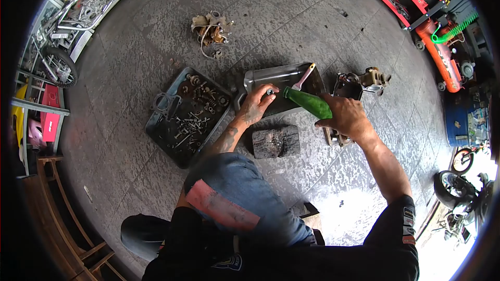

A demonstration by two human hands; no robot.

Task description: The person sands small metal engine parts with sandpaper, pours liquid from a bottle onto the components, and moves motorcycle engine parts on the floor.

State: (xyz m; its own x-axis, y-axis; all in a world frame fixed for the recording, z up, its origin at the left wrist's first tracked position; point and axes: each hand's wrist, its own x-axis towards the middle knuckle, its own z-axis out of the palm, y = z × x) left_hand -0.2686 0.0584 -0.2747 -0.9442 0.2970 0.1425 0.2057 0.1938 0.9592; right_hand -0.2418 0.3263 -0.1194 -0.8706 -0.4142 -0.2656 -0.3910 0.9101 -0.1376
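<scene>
My right hand (348, 117) is closed around a green glass bottle (310, 103), tilted with its neck pointing left over a metal tray (255, 76). My left hand (255, 105) pinches a small round metal part (270, 92) just left of the bottle's mouth. Dark liquid or a dark bottom shows in the tray; I cannot tell which. A brush (303, 77) with a pale pink handle leans in the tray's right side. To the left, a dark tray (156, 119) holds gears, springs and several bolts.
A dark block (276, 142) lies in front of the metal tray. Engine parts (211, 34) sit on the floor beyond, with another engine part (372, 79) at right. A red tool cart (398, 2) and an orange cylinder (444, 62) stand at the upper right.
</scene>
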